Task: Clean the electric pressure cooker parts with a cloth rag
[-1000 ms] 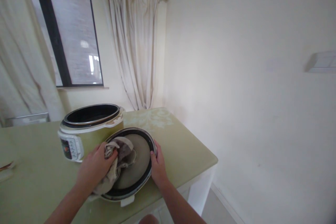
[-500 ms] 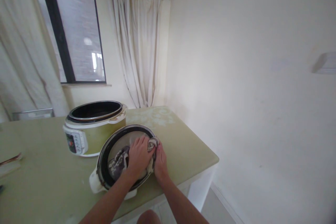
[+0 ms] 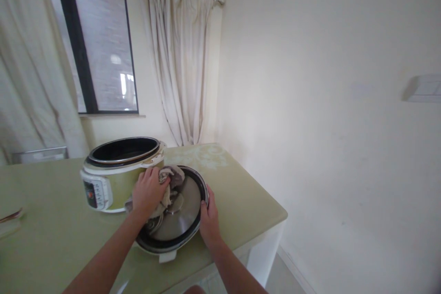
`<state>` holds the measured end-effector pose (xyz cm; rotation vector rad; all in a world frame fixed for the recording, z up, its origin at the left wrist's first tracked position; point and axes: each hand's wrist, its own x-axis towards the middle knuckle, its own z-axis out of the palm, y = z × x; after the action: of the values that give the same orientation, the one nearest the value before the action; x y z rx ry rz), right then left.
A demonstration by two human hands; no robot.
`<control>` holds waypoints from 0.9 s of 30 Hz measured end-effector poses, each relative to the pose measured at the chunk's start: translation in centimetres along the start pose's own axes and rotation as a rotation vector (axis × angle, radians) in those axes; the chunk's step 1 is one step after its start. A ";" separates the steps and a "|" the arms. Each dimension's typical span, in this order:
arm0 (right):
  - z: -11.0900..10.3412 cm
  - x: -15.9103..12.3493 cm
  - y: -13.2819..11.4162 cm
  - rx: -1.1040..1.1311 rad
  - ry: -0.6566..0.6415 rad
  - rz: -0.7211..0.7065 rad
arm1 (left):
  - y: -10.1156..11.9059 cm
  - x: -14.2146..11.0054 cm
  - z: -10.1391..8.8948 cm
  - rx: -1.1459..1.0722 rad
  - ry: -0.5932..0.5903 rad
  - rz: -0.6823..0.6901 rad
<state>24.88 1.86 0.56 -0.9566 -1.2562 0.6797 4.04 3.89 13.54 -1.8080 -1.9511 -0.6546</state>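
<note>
Closed round a bunched cloth, the left hand is holding it against the lid while the right hand is clasping the rim, presumably for steadiness.

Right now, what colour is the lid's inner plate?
The lid's inner plate is grey; head view shows it best.

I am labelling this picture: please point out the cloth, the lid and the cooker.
Cloth [image 3: 176, 176], head view: its bunched upper part.
Lid [image 3: 187, 215], head view: its grey inner disc.
Cooker [image 3: 123, 186], head view: its green side wall.
</note>
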 end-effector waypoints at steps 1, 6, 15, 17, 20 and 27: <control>0.0 0.0 0.0 0.003 0.007 0.003 | -0.6 -0.6 -0.4 -0.014 -0.032 -0.022; 0.0 -0.1 -0.2 0.013 0.031 0.021 | -1.6 -4.1 -2.0 -0.043 -0.245 0.011; -0.1 0.0 -1.0 0.054 0.043 0.053 | 4.6 -7.9 -1.8 -0.238 -0.449 0.235; -0.1 0.1 -1.2 0.081 0.037 0.067 | 6.2 -7.9 -1.1 -0.282 -0.406 0.213; -0.1 0.0 -1.6 0.127 0.031 0.052 | 8.2 -7.0 0.1 -0.313 -0.281 0.147; 0.0 -0.4 -1.9 0.027 -0.004 0.016 | 10.1 -2.1 0.9 -0.241 -0.045 0.073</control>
<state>24.66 0.69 2.05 -0.9443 -1.2412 0.7097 14.27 3.21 12.27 -2.0425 -1.8917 -0.8630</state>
